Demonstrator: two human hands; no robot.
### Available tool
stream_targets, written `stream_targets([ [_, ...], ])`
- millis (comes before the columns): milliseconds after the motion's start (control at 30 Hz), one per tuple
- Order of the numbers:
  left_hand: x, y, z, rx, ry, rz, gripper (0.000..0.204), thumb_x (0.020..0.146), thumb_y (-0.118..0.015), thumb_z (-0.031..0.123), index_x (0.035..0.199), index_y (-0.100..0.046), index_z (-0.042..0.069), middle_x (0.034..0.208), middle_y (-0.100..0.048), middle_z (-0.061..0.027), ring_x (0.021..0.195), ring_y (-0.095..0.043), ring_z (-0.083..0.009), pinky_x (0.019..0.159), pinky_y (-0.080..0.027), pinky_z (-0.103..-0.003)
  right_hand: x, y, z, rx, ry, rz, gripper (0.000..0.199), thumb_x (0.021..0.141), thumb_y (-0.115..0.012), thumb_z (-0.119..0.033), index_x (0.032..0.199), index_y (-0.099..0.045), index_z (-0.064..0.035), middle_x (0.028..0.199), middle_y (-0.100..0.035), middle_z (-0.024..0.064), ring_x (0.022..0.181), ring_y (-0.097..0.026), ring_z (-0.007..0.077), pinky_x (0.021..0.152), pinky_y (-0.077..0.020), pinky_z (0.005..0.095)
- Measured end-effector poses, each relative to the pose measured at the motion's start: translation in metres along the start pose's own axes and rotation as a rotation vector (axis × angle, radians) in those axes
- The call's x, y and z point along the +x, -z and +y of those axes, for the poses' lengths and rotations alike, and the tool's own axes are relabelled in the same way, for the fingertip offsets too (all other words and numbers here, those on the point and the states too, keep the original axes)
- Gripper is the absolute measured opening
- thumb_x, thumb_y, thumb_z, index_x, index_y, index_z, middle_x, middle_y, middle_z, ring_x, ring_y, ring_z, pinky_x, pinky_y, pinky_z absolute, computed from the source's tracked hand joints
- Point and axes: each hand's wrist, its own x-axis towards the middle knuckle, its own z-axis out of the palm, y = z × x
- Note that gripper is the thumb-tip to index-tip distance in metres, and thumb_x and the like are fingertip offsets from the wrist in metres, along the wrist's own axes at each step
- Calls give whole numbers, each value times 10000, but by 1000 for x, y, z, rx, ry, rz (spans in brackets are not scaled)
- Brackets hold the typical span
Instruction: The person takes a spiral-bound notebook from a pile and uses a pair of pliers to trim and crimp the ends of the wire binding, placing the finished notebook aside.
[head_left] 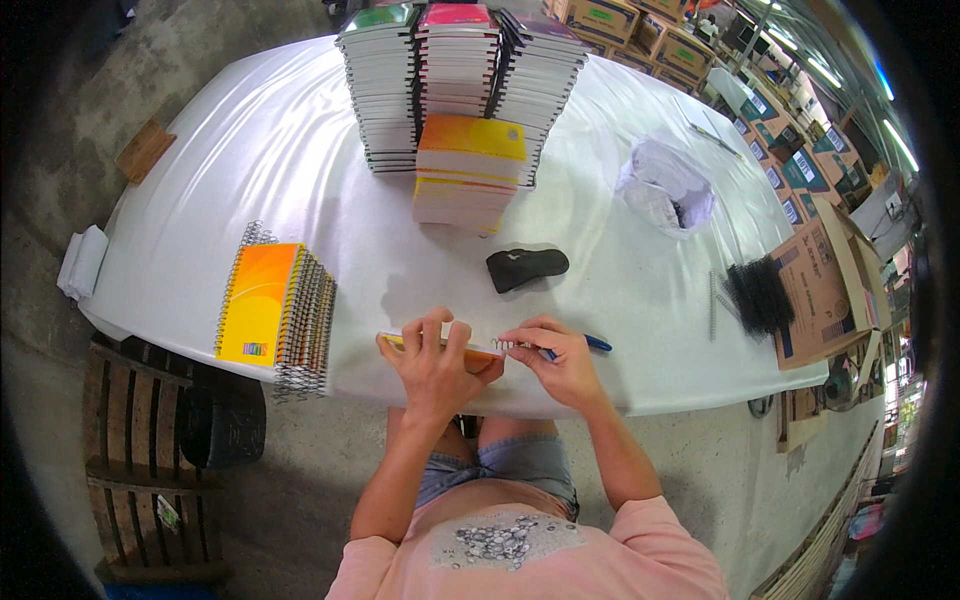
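Near the front edge of the table, my left hand (437, 368) is closed on a thin yellow-orange notebook (482, 353). My right hand (566, 370) pinches a spiral wire (501, 344) at the notebook's right end. A slim blue tool (598, 343) sticks out past the right hand; whether it is held or lies on the table I cannot tell. To the left stands a stack of spiral-bound yellow notebooks (262, 305), wire coils showing along its sides. A black, rounded object (527, 268) lies beyond my hands.
Tall stacks of notebooks (457, 80) and a shorter yellow-covered pile (468, 165) stand at the back. On the right are a crumpled white bag (668, 185), many black wire coils (757, 300) and a cardboard box (815, 290). A white sheet (620, 280) covers the table.
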Motion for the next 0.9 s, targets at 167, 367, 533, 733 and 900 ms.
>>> stream_targets([
  [167, 3, 1, 3, 24, 22, -27, 472, 509, -772, 468, 790, -549, 161, 971, -505, -18, 933, -477, -235, 839, -288, -538, 4, 11, 6, 9, 2, -87, 168, 813, -652, -58, 979, -678, -66, 825, -590, 67, 727, -542, 164, 647, -436, 271],
  [367, 2, 0, 4, 34, 30, -35, 497, 499, -753, 455, 829, -536, 153, 963, -481, -16, 932, -462, -233, 825, -279, -564, 7, 14, 0, 4, -44, -192, 144, 870, -591, -81, 988, -672, -63, 785, -577, 67, 703, -528, 158, 635, -426, 274],
  [533, 1, 0, 3, 23, 36, -37, 506, 494, -746, 452, 840, -529, 153, 943, -470, -10, 920, -459, -225, 824, -267, -591, 10, 22, -3, 171, -157, -324, 179, 880, -555, -35, 1025, -661, -37, 784, -573, 24, 723, -525, 119, 674, -429, 250],
  [733, 1, 1, 6, 67, 24, -53, 514, 511, -747, 460, 847, -524, 140, 921, -487, -39, 927, -469, -252, 806, -303, -547, 8, 22, 3, 153, -141, -325, 175, 899, -552, -91, 1041, -640, -39, 752, -599, 53, 693, -560, 126, 645, -459, 269],
  [900, -1, 0, 3, 65, 16, -85, 609, 512, -752, 564, 888, -536, 137, 939, -494, -42, 936, -472, -259, 805, -304, -549, 14, 23, -26, 119, -330, -384, 178, 888, -572, -109, 1052, -617, -57, 736, -587, 70, 690, -563, 167, 629, -460, 283],
])
